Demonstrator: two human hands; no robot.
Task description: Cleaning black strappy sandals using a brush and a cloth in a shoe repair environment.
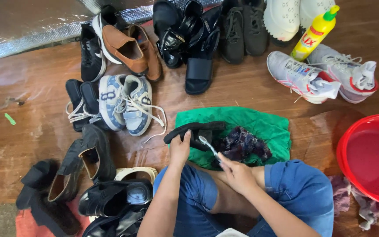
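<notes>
Wet brown floor spreads under everything, ringed with shoes. Beyond the hands lies a green cloth; a red basin sits right of the right hand. Left hand clamps a black sandal over the cloth; right hand pinches a toothbrush against it. Hard scrubbing could likely flick dirty water onto the white-and-blue sneakers beyond the left hand, or the sandal may slip.

Wet brown floor carries shoes, green cloth, red basin.
</notes>
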